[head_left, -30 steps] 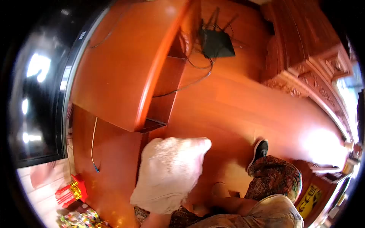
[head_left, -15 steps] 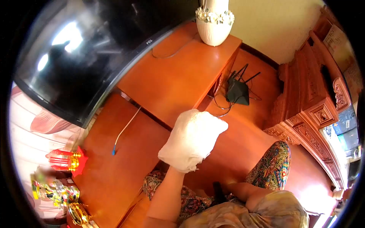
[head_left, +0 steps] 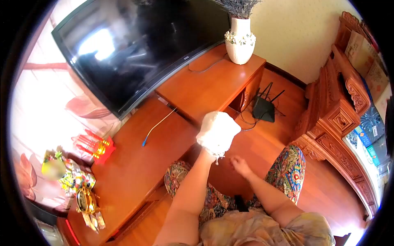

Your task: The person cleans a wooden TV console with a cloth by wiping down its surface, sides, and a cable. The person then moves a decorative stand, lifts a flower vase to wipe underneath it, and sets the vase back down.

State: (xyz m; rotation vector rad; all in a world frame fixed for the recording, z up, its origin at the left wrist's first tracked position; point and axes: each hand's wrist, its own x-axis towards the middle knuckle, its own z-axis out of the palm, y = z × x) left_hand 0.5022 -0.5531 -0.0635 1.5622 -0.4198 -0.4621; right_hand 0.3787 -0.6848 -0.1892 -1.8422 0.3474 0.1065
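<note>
A white cloth (head_left: 218, 133) in the middle of the frame covers the left hand fully, probably so that it does not slip away. I cannot tell whether the fingers inside grip or spread, nor whether the cloth touches the cabinet (head_left: 123, 176); glare hides its folds. Near it, to the lower right, the right hand (head_left: 240, 166) has loosely bent fingers, seemingly with nothing inside. The upper edge cuts off the television (head_left: 139, 45).

One white fabric cloth (head_left: 217, 133), one bare right hand (head_left: 240, 165), one black rectangular flat-screen television (head_left: 152, 49), one white ridged vase (head_left: 240, 51), one black flat router (head_left: 263, 110), one pale blue-tipped cable (head_left: 158, 124) and one round gold-coloured pot (head_left: 92, 203) are counted.
</note>
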